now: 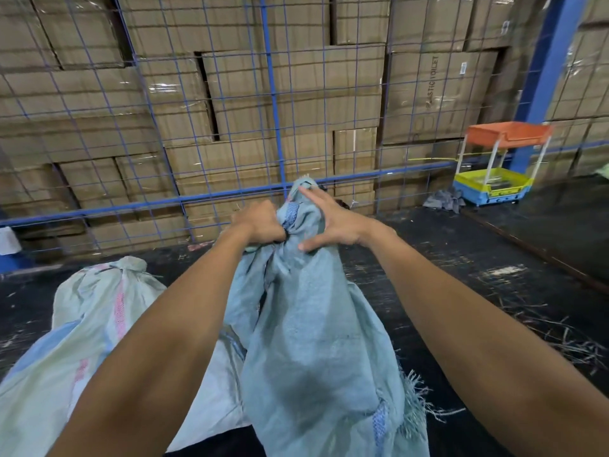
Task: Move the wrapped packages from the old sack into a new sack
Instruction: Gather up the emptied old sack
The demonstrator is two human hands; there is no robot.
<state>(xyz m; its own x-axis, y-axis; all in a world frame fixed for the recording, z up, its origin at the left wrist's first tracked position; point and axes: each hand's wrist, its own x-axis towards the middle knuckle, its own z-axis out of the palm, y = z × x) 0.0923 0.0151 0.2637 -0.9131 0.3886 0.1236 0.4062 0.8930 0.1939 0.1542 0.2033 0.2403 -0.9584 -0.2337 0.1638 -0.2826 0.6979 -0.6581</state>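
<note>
Blue-green woven plastic makes up the sack (316, 341) we hold in the middle of the frame. Its weave is coarse and dull, a blue stitched band shows near the neck and again near the lower right corner, and the lower right edge is frayed into loose threads. The body bulges, but what fills it is hidden from us.

Our left hand (260, 225) is clenched round the gathered neck of the sack, fingers curled tight into the bunched cloth. Our right hand (333, 219) lies against the neck from the other side with its fingers spread and nearly straight: the forefinger points up along the cloth towards the top, and the thumb presses the fabric lower down. We see it pressing rather than curling round.

The sack stands roughly upright on the dark floor (461, 291), long axis running from bottom centre of the frame up to the centre, with the gathered mouth uppermost and leaning slightly away from us towards the blue wire fence (276, 127).

At lower left lies a second sack (99, 318), paler green with pink and blue stripes, its top knotted shut, just beside ours. Behind the fence, cardboard boxes (296, 87) are stacked across the upper frame. At right stands a small plastic rack (501, 163) with an orange top tray.
</note>
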